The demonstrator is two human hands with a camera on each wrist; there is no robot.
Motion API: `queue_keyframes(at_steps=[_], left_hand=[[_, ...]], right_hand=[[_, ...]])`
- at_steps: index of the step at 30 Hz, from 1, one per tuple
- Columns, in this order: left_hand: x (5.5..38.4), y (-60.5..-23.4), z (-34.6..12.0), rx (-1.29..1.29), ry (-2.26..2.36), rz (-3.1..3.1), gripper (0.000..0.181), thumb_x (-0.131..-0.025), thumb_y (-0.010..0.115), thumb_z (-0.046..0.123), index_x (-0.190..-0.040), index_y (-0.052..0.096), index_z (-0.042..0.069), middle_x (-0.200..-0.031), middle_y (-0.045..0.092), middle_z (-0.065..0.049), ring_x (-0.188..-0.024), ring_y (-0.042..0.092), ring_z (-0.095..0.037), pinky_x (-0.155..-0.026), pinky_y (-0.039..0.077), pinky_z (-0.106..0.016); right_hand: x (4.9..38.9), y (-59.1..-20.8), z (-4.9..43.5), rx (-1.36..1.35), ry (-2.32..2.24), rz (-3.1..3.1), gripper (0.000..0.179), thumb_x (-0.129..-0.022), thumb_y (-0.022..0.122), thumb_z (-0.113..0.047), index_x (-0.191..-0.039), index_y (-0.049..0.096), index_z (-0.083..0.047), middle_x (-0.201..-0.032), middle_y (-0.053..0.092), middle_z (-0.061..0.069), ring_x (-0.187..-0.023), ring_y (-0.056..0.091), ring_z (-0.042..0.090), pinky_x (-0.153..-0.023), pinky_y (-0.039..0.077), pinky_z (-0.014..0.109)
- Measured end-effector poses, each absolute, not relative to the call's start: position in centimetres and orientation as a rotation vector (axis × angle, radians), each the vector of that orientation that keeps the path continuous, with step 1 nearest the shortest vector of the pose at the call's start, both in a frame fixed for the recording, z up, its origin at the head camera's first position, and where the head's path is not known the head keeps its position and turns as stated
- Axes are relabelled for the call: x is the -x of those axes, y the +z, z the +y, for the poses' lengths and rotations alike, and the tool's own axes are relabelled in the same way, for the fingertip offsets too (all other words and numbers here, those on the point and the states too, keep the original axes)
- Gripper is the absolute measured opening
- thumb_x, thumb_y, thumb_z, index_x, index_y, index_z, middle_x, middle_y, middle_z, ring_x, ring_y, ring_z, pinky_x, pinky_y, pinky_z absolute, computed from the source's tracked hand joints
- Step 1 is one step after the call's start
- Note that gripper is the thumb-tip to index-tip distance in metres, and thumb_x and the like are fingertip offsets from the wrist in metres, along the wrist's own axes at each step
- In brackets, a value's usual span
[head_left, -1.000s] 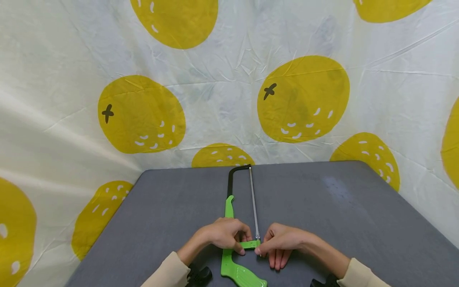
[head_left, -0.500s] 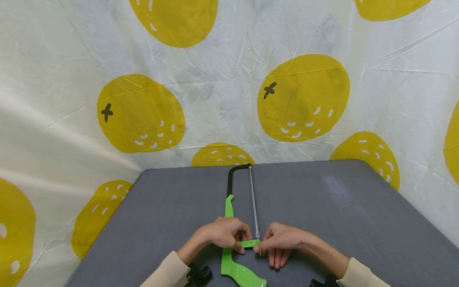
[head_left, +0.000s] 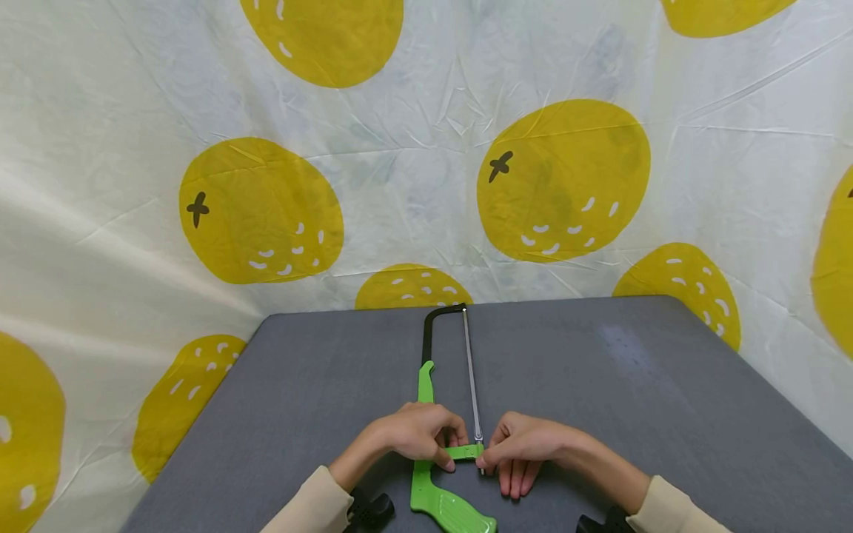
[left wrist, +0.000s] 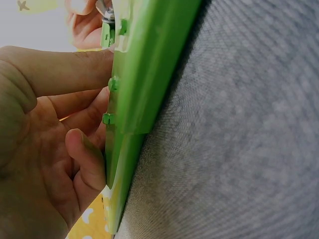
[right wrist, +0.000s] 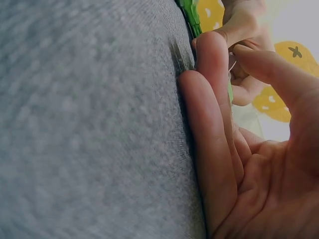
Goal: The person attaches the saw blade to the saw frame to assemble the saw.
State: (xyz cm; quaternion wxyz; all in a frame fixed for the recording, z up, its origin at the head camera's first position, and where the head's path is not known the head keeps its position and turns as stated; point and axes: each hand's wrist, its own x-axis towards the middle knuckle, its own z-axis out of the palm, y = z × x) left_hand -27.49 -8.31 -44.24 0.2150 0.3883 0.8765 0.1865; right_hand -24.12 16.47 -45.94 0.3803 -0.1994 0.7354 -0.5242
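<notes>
A hacksaw (head_left: pixel 455 512) with a bright green handle and black front frame lies on the grey table, its thin silver blade (head_left: pixel 470 370) pointing away from me. My left hand (head_left: pixel 421 433) grips the green frame around the short crosspiece (head_left: pixel 463 453); in the left wrist view the thumb presses the green side (left wrist: pixel 134 74). At the blade's near end, my right hand (head_left: pixel 526 444) pinches the small metal wing nut (left wrist: pixel 105 14) between thumb and forefinger, largely covering it. The other right fingers (right wrist: pixel 209 134) lie along the table.
The grey cloth-covered table (head_left: pixel 600 385) reaches back to a white curtain (head_left: pixel 413 200) printed with yellow fruit. The hacksaw's far tip lies by the table's back edge. Black wrist camera mounts (head_left: pixel 373 511) sit under both forearms.
The right thumb and fingertip shift slightly at the wing nut. The left hand and hacksaw stay in place.
</notes>
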Motion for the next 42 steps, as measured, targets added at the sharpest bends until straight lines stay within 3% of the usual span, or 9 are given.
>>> queue_keyframes(at_steps=[22, 42], left_hand=[[27.50, -44.08, -8.21, -1.067, 0.526, 2.429, 0.021, -0.084, 0.086, 0.024, -0.101, 0.074, 0.030, -0.085, 0.067, 0.020, -0.074, 0.061, 0.007, -0.069, 0.048, -0.018], [27.64, -44.23, -8.27, -1.045, 0.521, 2.428, 0.022, -0.085, 0.086, 0.025, -0.101, 0.073, 0.031, -0.083, 0.067, 0.023, -0.074, 0.062, 0.007, -0.071, 0.048, -0.018]], right_hand=[[24.59, -45.95, 16.93, 0.572, -1.349, 1.814, 0.023, -0.093, 0.064, -0.013, -0.097, 0.077, 0.006, -0.067, 0.072, -0.001, -0.056, 0.070, 0.006, -0.050, 0.055, 0.021], [24.70, -46.09, 16.91, 0.572, -1.348, 1.821, 0.017, -0.092, 0.067, -0.010, -0.095, 0.076, 0.004, -0.065, 0.072, -0.001, -0.054, 0.069, 0.005, -0.049, 0.054, 0.020]])
